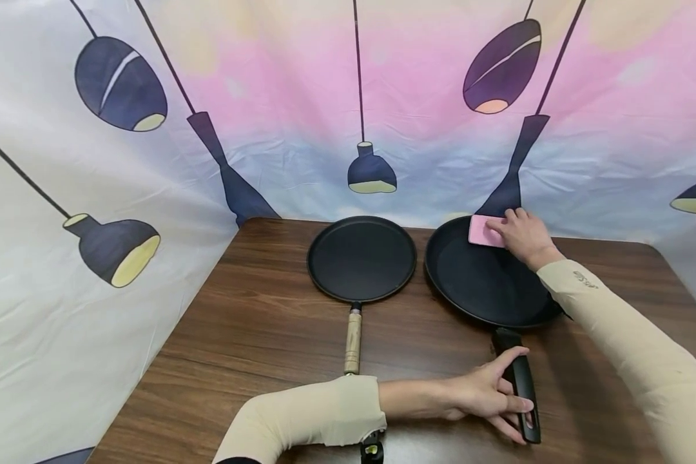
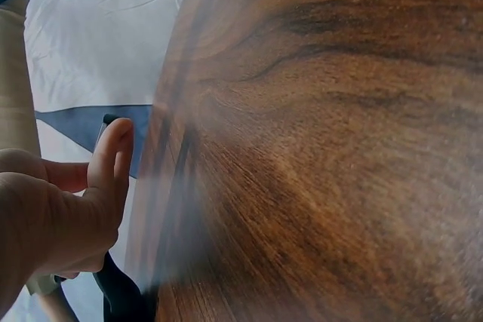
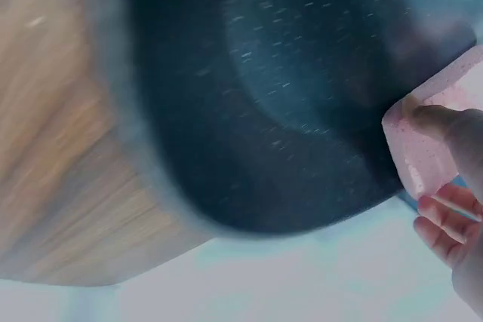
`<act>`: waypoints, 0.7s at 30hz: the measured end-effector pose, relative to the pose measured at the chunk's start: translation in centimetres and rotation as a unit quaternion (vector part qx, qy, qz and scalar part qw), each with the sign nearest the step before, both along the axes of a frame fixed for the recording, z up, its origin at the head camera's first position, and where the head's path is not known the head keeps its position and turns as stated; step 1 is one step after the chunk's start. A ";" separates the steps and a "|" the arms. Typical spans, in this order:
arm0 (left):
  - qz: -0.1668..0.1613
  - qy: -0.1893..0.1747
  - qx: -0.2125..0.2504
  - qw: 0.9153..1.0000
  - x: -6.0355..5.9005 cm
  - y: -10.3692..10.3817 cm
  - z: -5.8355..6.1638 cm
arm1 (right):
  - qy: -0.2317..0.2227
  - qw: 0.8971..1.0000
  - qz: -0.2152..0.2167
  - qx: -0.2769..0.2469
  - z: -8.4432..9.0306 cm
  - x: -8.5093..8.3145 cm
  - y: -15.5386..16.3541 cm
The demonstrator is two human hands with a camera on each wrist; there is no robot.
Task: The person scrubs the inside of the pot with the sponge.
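Two black round pans lie side by side on a dark brown wood-grain table point(image 1: 255, 322), and the person works on the larger one, a deep black non-stick frying pan point(image 1: 481, 283) with a black plastic handle point(image 1: 522, 386) that points toward them. To the left of this frying pan, just beside it and seemingly not touching, sits a flat black griddle pan point(image 1: 361, 258) with a pale wooden handle point(image 1: 352, 341). The right hand point(image 1: 522, 235) reaches to the far rim of the frying pan and grips a pink rectangular sponge point(image 1: 486, 231), fingers curled over its top and thumb against its side; the right wrist view shows the sponge point(image 3: 423, 141) pressed on the pan's speckled inner wall point(image 3: 302, 96). The left hand point(image 1: 487, 393) steadies the frying pan at its handle, thumb over the top and fingers wrapped loosely along the near side. Behind the frying pan hangs a pastel cloth backdrop point(image 1: 301, 96) printed with dark hanging lamps. To wipe well, it would likely help to keep the handle pinned firmly so the pan cannot spin, hold the sponge flat against the curved wall, and follow the rim in even overlapping strokes
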State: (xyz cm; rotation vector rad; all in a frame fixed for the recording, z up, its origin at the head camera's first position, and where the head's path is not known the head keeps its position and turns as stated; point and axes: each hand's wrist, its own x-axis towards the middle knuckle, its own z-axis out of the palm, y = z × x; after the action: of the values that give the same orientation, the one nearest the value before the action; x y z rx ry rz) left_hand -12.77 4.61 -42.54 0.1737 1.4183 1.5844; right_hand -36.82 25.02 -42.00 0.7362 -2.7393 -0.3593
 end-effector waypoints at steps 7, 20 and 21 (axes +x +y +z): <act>0.004 0.003 -0.009 1.000 -0.6 -0.3 0.2 | -0.036 0.998 -0.025 -0.036 1.1 1.1 2.5; 0.016 0.005 -0.002 1.000 -1.3 0.0 -0.5 | -0.159 0.960 -0.155 -0.169 3.4 4.8 8.0; 0.017 0.006 0.001 1.000 -1.5 0.1 -0.6 | -0.160 0.957 -0.164 -0.177 3.5 5.1 8.6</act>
State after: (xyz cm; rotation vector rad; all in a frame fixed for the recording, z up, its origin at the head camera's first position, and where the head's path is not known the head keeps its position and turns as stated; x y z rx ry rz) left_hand -14.22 4.70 -43.14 0.1603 1.4366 1.6150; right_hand -31.71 33.61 -38.47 0.2597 -3.1082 0.2059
